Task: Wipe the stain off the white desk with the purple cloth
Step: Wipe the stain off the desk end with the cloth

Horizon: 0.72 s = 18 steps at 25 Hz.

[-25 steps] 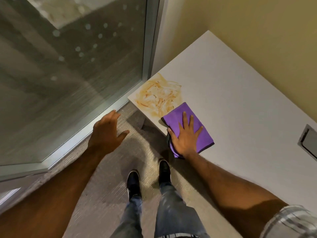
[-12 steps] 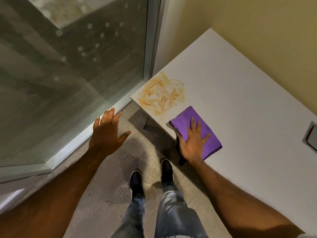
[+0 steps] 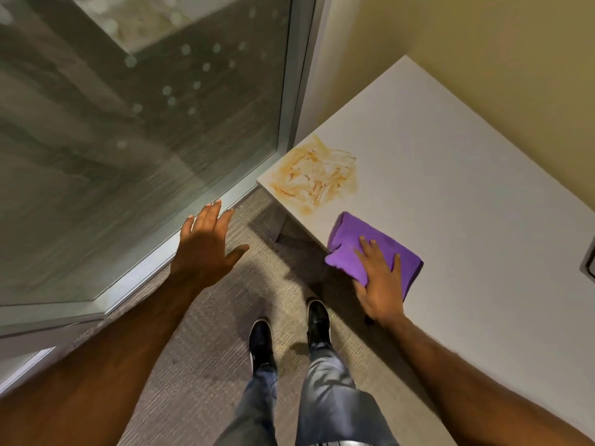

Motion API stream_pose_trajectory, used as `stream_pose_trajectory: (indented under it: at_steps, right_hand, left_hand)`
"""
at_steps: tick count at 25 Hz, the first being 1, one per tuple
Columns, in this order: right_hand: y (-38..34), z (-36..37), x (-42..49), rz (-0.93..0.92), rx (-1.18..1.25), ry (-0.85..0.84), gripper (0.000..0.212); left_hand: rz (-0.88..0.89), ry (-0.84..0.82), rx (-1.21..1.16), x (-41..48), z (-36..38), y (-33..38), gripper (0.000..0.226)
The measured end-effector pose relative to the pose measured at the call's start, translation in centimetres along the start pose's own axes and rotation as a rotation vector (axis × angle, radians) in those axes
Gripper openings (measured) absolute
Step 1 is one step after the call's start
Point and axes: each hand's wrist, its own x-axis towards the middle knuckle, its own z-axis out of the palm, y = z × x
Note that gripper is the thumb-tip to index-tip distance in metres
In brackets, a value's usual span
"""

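An orange-brown smeared stain (image 3: 317,177) covers the near left corner of the white desk (image 3: 450,188). A folded purple cloth (image 3: 351,239) lies at the desk's front edge, a short way right of the stain and apart from it. My right hand (image 3: 380,281) presses flat on the cloth's near half, fingers spread, thumb over the desk edge. Over the carpet to the left hovers my left hand (image 3: 206,249), fingers apart, holding nothing.
A glass wall with a metal frame (image 3: 289,91) stands left of the desk. A yellow wall (image 3: 483,43) runs behind it. A dark cable hatch (image 3: 589,262) sits in the desk at the right edge. My legs and black shoes (image 3: 289,336) stand on grey carpet.
My right hand has slid the cloth back to the right along the desk edge, away from the stain it touched a second ago. My left hand has opened wider.
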Motion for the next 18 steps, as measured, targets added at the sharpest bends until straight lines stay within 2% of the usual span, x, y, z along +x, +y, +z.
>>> stream_pose_trajectory:
  at_steps: [3, 5, 7, 10, 12, 15, 18]
  right_hand:
    - [-2.7, 0.6, 4.5, 0.273, 0.014, 0.004, 0.061]
    - [-5.5, 1.3, 7.5, 0.263, -0.067, -0.053, 0.066]
    - [-7.1, 1.5, 9.1, 0.112, -0.135, -0.138, 0.068]
    - [-5.8, 0.7, 8.2, -0.262, -0.201, -0.259, 0.071]
    - [-3.0, -0.1, 6.2, -0.352, -0.196, -0.266, 0.077]
    - [0.6, -1.2, 4.4, -0.184, -0.118, -0.193, 0.066]
    - [-0.4, -0.7, 6.8, 0.075, -0.057, -0.138, 0.06]
  left_hand:
    - [-0.011, 0.003, 0.017, -0.1, -0.1, -0.7, 0.082]
    - [-0.009, 0.009, 0.021, -0.2, -0.3, -0.9, 0.081]
    - [-0.003, 0.004, 0.02, -0.1, -0.5, -1.0, 0.081]
    - [-0.001, 0.006, 0.005, 0.2, -0.9, -0.9, 0.08]
    - [0.008, 0.007, -0.017, 0.4, -1.3, -0.6, 0.079]
    - [0.001, -0.01, -0.032, 1.1, -1.5, -0.2, 0.082]
    - [-0.025, -0.044, -0.019, 1.7, -1.2, 0.2, 0.084]
